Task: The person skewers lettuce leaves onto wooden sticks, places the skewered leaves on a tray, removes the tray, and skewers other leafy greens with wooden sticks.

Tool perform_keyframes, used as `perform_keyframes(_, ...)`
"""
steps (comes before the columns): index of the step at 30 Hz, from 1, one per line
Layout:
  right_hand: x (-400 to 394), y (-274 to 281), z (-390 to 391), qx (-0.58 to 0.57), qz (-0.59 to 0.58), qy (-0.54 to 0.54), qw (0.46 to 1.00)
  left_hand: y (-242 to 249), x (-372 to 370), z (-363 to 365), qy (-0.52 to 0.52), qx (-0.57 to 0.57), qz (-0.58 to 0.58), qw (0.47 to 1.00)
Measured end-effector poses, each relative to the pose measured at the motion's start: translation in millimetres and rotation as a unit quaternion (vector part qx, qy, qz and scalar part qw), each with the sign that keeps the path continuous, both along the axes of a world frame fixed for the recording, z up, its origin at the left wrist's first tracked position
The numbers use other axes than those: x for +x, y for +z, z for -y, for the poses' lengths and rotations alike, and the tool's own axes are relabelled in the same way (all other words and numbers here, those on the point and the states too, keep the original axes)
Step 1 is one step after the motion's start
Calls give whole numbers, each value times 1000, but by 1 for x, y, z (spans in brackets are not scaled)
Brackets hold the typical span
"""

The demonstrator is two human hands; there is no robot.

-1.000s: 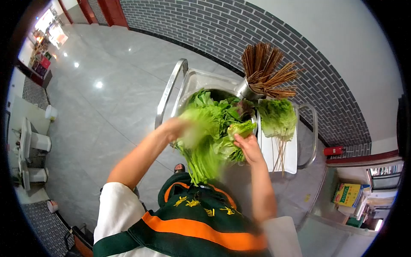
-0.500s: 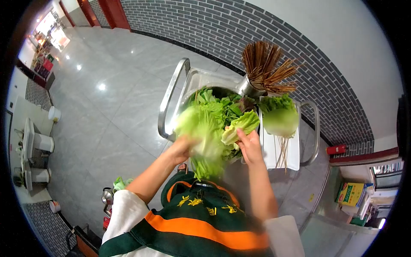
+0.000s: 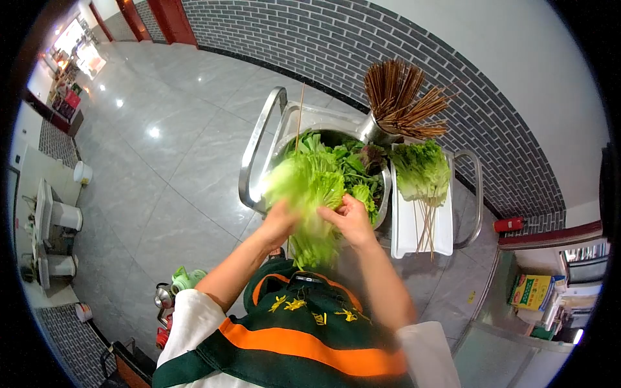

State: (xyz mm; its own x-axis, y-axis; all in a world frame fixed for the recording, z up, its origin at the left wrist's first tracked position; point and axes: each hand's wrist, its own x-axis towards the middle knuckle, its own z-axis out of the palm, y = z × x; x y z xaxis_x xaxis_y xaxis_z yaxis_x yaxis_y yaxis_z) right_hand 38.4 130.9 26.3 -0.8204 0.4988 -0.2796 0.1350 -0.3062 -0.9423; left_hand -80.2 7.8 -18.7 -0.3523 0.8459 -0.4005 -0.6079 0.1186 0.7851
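Lettuce (image 3: 314, 184), a loose pale-green bunch, is held above the near left part of a steel bowl (image 3: 386, 197). By the left hand (image 3: 279, 221), blurred, the leaves seem to be gripped from the side; its exact finger positions cannot be told. By the right hand (image 3: 354, 221), the bunch's right edge is pinched between thumb and fingers, probably so that the soft leaves are kept flat and together. From the top of the bunch a thin stick (image 3: 301, 116) is pointed past the bowl's far left edge, its bare length left clear of both hands.

Inside the bowl, darker greens (image 3: 352, 165) are heaped, close beneath the hands, likely for short reaches.

Just right of the bowl, a white tray (image 3: 403, 233) is set. On it leaves (image 3: 420, 171) are laid at the far end, with pale sticks (image 3: 425, 223) turned toward the wearer, perhaps for easy grasping.

Beyond the bowl's far right edge, brown sticks (image 3: 401, 97) are stood in a metal can (image 3: 374, 131), apparently for upright storage. Everything is carried on a cart (image 3: 248, 168), whose handles rise left and right of the bowl.
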Motion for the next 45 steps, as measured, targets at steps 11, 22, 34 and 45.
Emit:
perform_keyframes(11, -12, -26, 18, -31, 25, -145, 989, 25, 17, -7, 50, -76, 0, 996)
perform_keyframes(22, 31, -83, -43, 324, 137, -297, 888, -18, 1, 3, 76, -121, 38, 989)
perform_keyframes(34, 63, -133, -115, 359, 345, -55, 866, -24, 1, 5, 59, -175, 87, 979)
perform_keyframes(45, 46, -59, -131, 189, 85, -129, 970, -2, 0, 8, 61, -76, 72, 993)
